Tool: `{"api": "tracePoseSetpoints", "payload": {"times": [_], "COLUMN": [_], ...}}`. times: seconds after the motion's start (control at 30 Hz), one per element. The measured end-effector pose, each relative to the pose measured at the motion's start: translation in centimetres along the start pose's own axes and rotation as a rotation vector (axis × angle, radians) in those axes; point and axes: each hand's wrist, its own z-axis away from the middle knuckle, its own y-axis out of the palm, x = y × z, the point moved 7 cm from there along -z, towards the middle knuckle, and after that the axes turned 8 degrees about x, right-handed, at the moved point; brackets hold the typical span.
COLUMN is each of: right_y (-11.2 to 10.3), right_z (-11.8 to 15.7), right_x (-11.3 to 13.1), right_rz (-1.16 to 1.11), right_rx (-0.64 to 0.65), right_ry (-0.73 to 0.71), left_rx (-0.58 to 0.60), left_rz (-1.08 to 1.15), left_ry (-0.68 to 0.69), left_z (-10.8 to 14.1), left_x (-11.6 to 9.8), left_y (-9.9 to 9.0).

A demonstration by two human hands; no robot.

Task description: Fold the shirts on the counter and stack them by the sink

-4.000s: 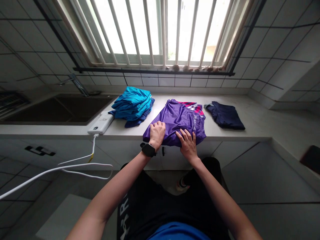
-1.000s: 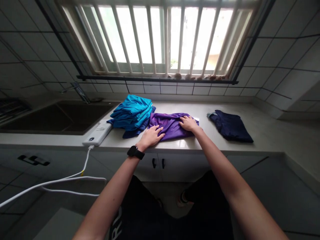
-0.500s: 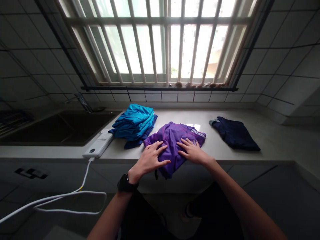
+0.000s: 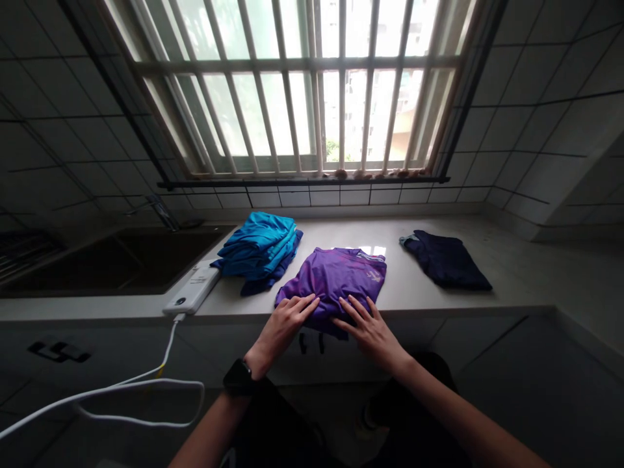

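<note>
A purple shirt (image 4: 336,276) with a small pale logo lies on the white countertop, its near edge hanging over the front. My left hand (image 4: 283,325) rests on the shirt's near left part, fingers stretched out. On the near right part lies my right hand (image 4: 373,331), its fingers spread flat on the cloth. Thumbs are partly hidden or hard to make out. Left of the shirt sits a stack of folded blue clothes (image 4: 260,240), with darker blue cloth at the bottom. A folded navy garment (image 4: 448,260) lies apart on the right.
A white power strip (image 4: 195,289) lies beside the sink (image 4: 121,260), its white cable (image 4: 168,348) hanging down the front. The countertop (image 4: 517,273) runs on to the right. Behind it is a barred window (image 4: 312,65). Drawer fronts with dark handles are below.
Both hands have drawn nearer to the counter's front edge over the shirt. The shirt lies flatter, with its logo showing and less cloth hanging down. The view has tilted up slightly.
</note>
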Motion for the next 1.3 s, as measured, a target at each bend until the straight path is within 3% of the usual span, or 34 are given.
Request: {"api": "tracePoseSetpoints", "payload": {"times": [0.1,0.17,0.3,0.47,0.57,0.63,0.7,0.8,0.87,1.03,1.13,1.23,1.3], "right_y": [1.1,0.7,-3.0,-9.5,-11.2,-10.8,-8.7,-4.6,-3.3,-3.1,-3.5,-4.1,-4.0], "right_z": [-0.5,-1.0,-1.7,-3.5,-4.6,-4.7,-4.4,-3.0,-2.5,-3.9,-4.8,-4.3,-3.6], "right_x": [-0.3,-0.5,-1.5,-7.1,-10.4,-10.9,-10.5,-9.4,-8.9,-9.8,-10.0,-10.0,-10.4], "right_rz": [0.062,0.024,-0.219,-0.442,-0.364,-0.27,-0.195,-0.097,-0.045,-0.117,-0.149,-0.189,-0.246], "right_rx": [-0.103,-0.148,-0.243,-0.343,-0.388,-0.385,-0.262,0.015,0.104,0.118,-0.01,-0.259,-0.37], "right_ry": [0.041,0.03,0.077,0.38,0.614,0.663,0.689,0.755,0.742,0.576,0.46,0.44,0.489], "left_rx": [-0.113,-0.208,-0.336,-0.282,-0.299,-0.225,-0.064,0.083,0.098,0.11,0.13,0.098,0.004], "left_rz": [0.054,0.092,0.156,0.149,0.096,0.097,0.137,0.153,0.14,0.004,-0.023,0.076,0.119], "left_ry": [0.068,0.086,0.044,-0.094,-0.175,-0.172,-0.123,-0.148,-0.21,-0.265,-0.244,-0.33,-0.44], "left_z": [0.6,1.1,0.7,-5.2,-9.6,-11.6,-12.4,-11.2,-9.6,-5.9,-4.7,-4.0,-4.2], "left_x": [0.8,1.3,2.4,3.4,3.0,2.0,0.6,-0.8,-1.5,-4.0,-4.3,-1.5,1.7], "left_y": [-0.7,-1.6,-4.9,-10.0,-10.9,-9.0,-5.4,-0.7,0.6,-0.4,-1.7,-4.4,-7.9]}}
